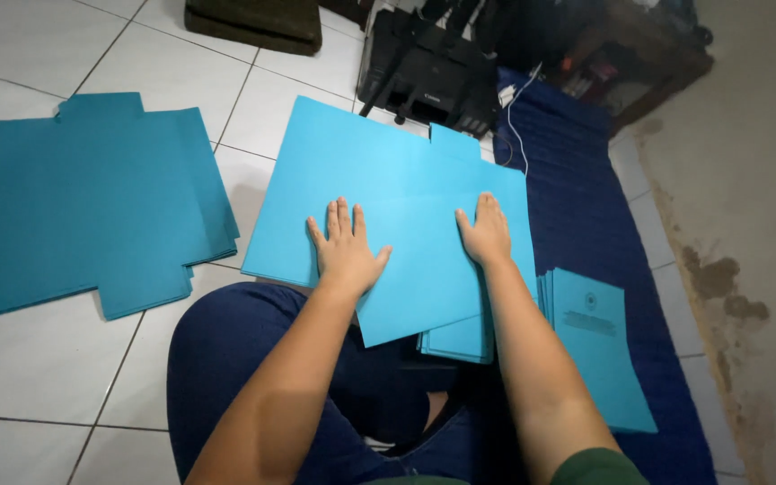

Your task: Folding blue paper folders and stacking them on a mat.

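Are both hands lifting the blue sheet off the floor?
No, the left hand and right hand press flat on the blue sheet.

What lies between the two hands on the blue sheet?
In the head view, only bare blue sheet lies between the left hand and the right hand; nothing else rests there.

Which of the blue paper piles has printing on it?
The small stack on the dark blue mat, beside the right hand; the others look blank.
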